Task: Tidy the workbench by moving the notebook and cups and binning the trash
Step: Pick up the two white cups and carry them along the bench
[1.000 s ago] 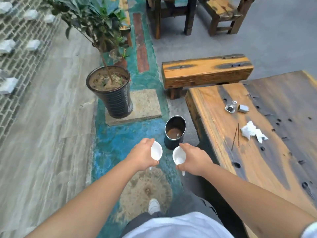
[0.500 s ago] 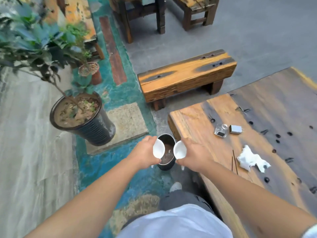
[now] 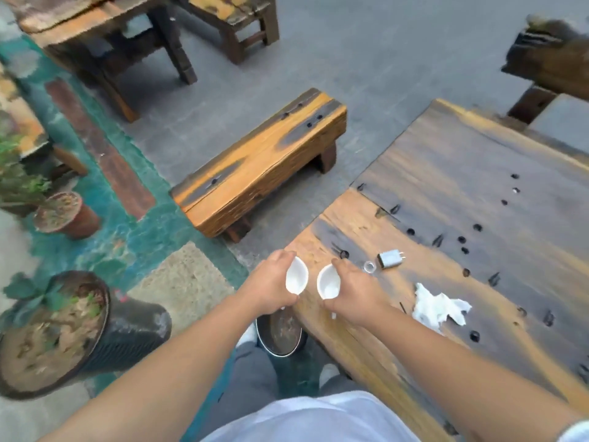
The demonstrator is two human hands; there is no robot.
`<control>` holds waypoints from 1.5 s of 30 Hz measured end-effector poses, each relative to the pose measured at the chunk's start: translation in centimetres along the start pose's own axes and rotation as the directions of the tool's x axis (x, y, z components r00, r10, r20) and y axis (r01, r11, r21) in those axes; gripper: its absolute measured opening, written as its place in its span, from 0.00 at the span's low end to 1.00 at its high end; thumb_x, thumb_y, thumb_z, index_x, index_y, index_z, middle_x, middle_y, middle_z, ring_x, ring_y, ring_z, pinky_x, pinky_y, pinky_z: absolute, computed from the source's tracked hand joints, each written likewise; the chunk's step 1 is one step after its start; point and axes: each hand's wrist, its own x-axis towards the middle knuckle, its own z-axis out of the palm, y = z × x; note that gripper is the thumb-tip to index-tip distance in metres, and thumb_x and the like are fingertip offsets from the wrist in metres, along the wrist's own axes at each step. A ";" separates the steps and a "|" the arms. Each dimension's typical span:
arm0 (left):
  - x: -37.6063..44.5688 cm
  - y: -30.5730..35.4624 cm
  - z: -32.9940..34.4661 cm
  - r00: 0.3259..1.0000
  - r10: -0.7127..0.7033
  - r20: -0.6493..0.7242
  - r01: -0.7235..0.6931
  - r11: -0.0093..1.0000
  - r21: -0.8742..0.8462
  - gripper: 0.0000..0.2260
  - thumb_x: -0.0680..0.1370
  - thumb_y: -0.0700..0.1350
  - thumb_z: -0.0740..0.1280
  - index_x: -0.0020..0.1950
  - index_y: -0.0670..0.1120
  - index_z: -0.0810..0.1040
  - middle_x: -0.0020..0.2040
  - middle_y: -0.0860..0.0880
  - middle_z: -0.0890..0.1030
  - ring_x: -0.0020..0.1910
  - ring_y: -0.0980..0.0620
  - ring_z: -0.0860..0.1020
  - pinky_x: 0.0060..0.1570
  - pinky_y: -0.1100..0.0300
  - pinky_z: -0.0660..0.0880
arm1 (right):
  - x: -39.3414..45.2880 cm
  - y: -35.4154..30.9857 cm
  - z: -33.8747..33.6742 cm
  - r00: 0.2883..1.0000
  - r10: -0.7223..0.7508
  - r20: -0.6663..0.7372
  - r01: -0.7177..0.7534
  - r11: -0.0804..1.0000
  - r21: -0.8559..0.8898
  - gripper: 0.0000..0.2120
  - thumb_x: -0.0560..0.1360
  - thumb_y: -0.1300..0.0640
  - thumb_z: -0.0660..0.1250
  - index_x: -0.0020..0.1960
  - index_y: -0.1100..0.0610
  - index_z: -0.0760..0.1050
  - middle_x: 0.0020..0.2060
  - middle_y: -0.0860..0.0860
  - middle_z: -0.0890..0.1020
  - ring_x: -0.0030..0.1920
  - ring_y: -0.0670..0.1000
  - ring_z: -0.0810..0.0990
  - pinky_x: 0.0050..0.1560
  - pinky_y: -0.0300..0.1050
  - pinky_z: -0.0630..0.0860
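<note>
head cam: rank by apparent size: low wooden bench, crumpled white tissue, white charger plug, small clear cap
1. Low wooden bench
2. Crumpled white tissue
3. White charger plug
4. Small clear cap
The bench stands farther from the camera yet looks biggest.

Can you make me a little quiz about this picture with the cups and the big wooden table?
1. True or false: each hand holds one white cup.
2. What crumpled thing lies on the table to the right of the right hand?
A. a sock
B. a tissue
C. a leaf
3. Fill in: the metal bin stands on the floor just below the ____ hand.

Key
1. True: the left hand grips the left cup, the right hand the right cup.
2. B, the tissue, on the table.
3. Left; the bin shows under it, beside the table's edge.
</note>
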 end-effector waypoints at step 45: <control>14.4 -3.5 -0.1 0.814 0.408 0.414 -0.507 0.847 0.161 0.44 0.67 0.56 0.76 0.76 0.48 0.56 0.72 0.49 0.62 0.68 0.42 0.67 0.60 0.47 0.72 | 5.2 -4.2 5.8 0.764 0.630 -0.138 -0.565 0.757 0.328 0.48 0.68 0.41 0.72 0.78 0.51 0.48 0.78 0.49 0.55 0.77 0.52 0.54 0.71 0.50 0.60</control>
